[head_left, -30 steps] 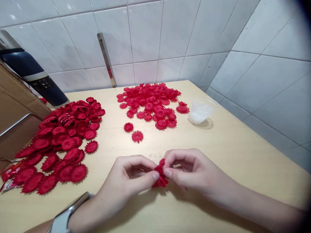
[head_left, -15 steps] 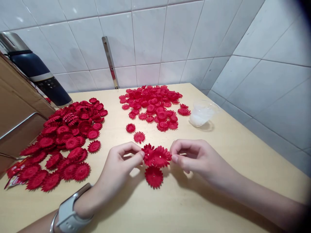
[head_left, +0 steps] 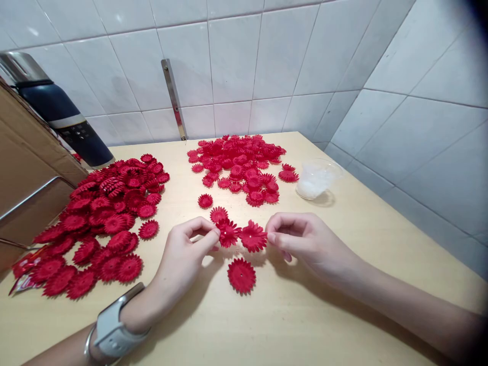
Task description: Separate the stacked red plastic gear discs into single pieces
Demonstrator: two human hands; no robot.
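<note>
Between thumb and fingertips, my left hand [head_left: 194, 246] pinches a small red fabric flower [head_left: 229, 233] by its left edge. My right hand [head_left: 301, 239] grips a slightly larger red fabric flower [head_left: 253, 237] at its right edge. Both flowers are held just above the table, side by side, and a pale hole shows in the middle of each. Below them a round red flower piece [head_left: 241, 276] lies flat on the table. Behind the left-hand flower rests another small flower piece [head_left: 218, 214], partly covered by it.
A large pile of red flower pieces [head_left: 114, 223] spreads at left, another pile [head_left: 236, 157] at the back. A clear cup with white contents [head_left: 314, 180] stands right. A dark flask [head_left: 57, 107] leans beside a cardboard box [head_left: 30, 152]. Tiled walls [head_left: 236, 56] border the table.
The two held flowers, overlapping before, have been drawn apart and raised slightly. My left hand has shifted left and up, and the piece lying below now shows whole.
</note>
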